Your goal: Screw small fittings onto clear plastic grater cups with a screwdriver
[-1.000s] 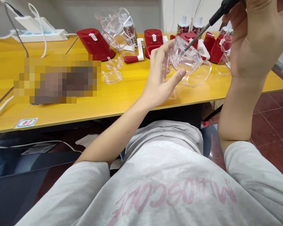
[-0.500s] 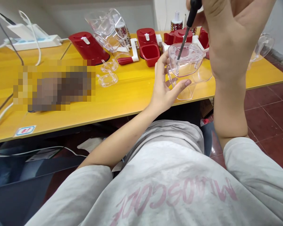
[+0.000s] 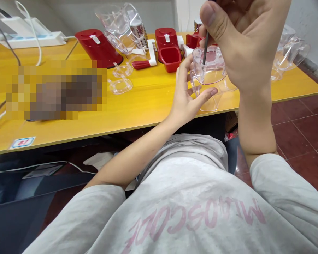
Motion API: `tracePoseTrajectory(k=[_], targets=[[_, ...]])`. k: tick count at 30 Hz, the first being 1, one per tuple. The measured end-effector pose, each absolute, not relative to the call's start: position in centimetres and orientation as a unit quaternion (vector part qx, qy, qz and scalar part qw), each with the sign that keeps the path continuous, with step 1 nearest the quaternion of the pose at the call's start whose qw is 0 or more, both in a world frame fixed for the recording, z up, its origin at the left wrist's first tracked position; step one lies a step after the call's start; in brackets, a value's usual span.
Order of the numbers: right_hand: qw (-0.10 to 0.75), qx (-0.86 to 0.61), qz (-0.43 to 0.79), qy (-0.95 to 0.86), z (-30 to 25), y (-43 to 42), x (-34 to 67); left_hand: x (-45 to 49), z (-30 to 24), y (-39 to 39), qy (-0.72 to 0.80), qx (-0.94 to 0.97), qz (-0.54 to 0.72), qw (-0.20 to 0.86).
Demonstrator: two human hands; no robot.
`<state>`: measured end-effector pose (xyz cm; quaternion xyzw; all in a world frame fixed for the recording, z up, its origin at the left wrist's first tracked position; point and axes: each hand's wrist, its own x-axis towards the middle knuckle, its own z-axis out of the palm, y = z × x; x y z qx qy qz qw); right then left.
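My left hand [image 3: 187, 97] grips a clear plastic housing [image 3: 210, 72] from the left, thumb under its lower edge, holding it just above the near edge of the yellow table [image 3: 137, 109]. My right hand [image 3: 243, 38] is raised close to the camera and closed round a screwdriver. The screwdriver's thin dark shaft [image 3: 204, 49] points straight down into the housing's open top. Its handle is hidden inside my fist.
Red plastic bases [image 3: 99, 47], a red tray [image 3: 171, 58], a red-and-white crank handle [image 3: 145, 63] and clear plastic parts [image 3: 120, 26] lie across the back of the table. Small clear rings [image 3: 120, 86] sit mid-table. More clear housings [image 3: 290, 53] are at the right, a power strip [image 3: 29, 38] at the far left.
My right hand swung the screwdriver from a slant to upright and lowered its tip into the housing. My left hand turned the housing's opening upward and brought it slightly nearer.
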<state>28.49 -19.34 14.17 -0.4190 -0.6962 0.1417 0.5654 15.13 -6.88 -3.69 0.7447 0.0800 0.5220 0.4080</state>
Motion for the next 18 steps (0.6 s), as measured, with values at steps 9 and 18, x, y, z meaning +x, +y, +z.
tracePoseTrajectory(k=[9,18], targets=[[0.554,-0.421,0.158,-0.7,12.9,-17.5,28.5,15.5,-3.7,-6.9,0.088,0.72,0.542,0.425],[0.67,-0.306,-0.024,-0.676,11.3,-12.6,29.0,15.8,-4.2,-6.3,0.051,0.748,0.533,0.391]])
